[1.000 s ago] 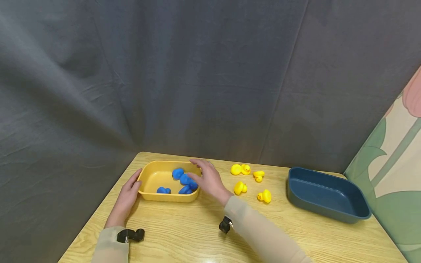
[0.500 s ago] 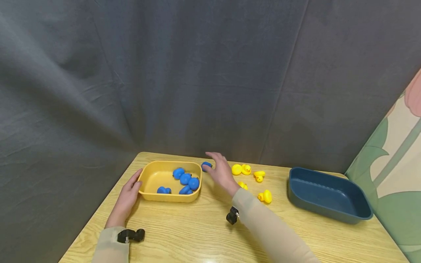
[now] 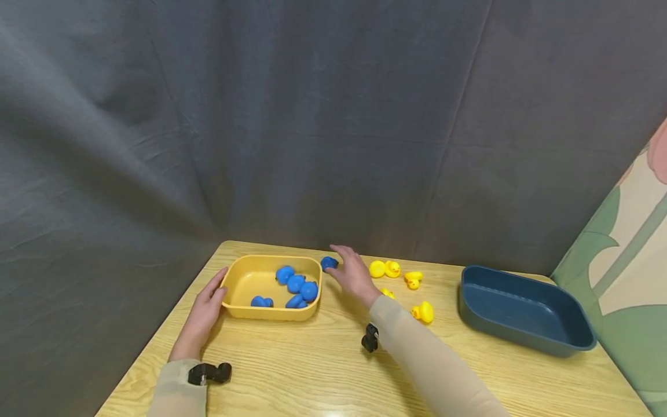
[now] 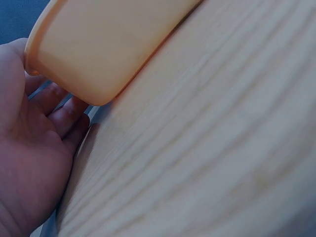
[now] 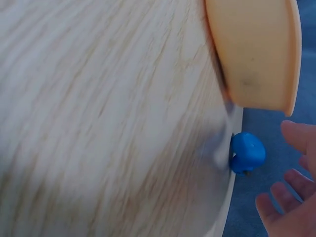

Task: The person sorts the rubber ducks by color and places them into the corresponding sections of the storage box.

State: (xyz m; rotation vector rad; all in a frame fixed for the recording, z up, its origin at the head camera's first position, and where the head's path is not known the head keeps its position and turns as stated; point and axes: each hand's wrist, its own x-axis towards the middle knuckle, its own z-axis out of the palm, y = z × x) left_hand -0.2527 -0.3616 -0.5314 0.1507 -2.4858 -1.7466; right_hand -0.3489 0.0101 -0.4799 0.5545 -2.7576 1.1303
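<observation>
My left hand (image 3: 205, 310) rests against the left end of the yellow tray (image 3: 268, 313), fingers along its outer wall in the left wrist view. Inside this tray several blue rubber ducks (image 3: 295, 284) lie, most of them toward its right side. Another blue rubber duck (image 3: 329, 263) sits on the table just beyond the tray's back right corner. Beside it my right hand (image 3: 355, 279) reaches out with fingers spread and nothing in them. In the right wrist view, a gap shows between that blue duck (image 5: 248, 152) and the fingers (image 5: 284, 197).
Several yellow rubber ducks (image 3: 422, 313) lie loose right of my right hand, one partly hidden by the wrist. Farther right stands a dark blue tray (image 3: 516, 336). A grey curtain (image 3: 333, 145) hangs behind the wooden table (image 3: 292, 365).
My right hand has moved right, from over the tray's right rim to beside the tray, where the blue duck on the table now shows. The left hand has stayed at the tray.
</observation>
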